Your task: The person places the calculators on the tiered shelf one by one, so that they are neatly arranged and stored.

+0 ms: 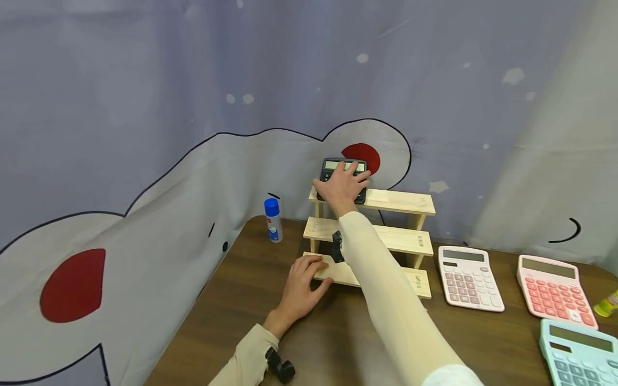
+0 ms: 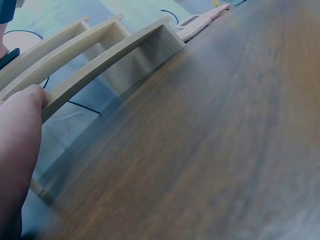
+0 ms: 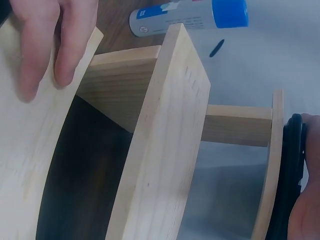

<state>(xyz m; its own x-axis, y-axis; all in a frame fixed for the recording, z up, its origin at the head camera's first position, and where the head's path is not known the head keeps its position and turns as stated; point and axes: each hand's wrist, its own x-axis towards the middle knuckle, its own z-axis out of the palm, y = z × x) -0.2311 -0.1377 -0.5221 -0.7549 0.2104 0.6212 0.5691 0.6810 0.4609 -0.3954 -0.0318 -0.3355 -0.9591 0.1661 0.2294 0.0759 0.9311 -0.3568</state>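
Note:
A black calculator (image 1: 329,165) lies on the top step of a pale wooden three-tier display stand (image 1: 401,200). My right hand (image 1: 341,185) is spread over the calculator, its thumb at the left edge and its other fingers reaching across the display and right side. Seen from the right wrist, the calculator (image 3: 291,170) lies along the top board beneath the palm. My left hand (image 1: 300,287) grips the left end of the bottom step, fingers (image 3: 40,55) over the board and thumb at its front edge.
Behind the stand's left side stands a spray can (image 1: 273,221) with a blue cap. To the right lie a pale pink-and-white calculator (image 1: 470,279), a pink calculator (image 1: 555,292) and a light blue calculator (image 1: 581,354). A yellow-green item (image 1: 607,304) is at the right edge. Printed cloth (image 1: 193,177) hangs behind the brown table (image 1: 217,300).

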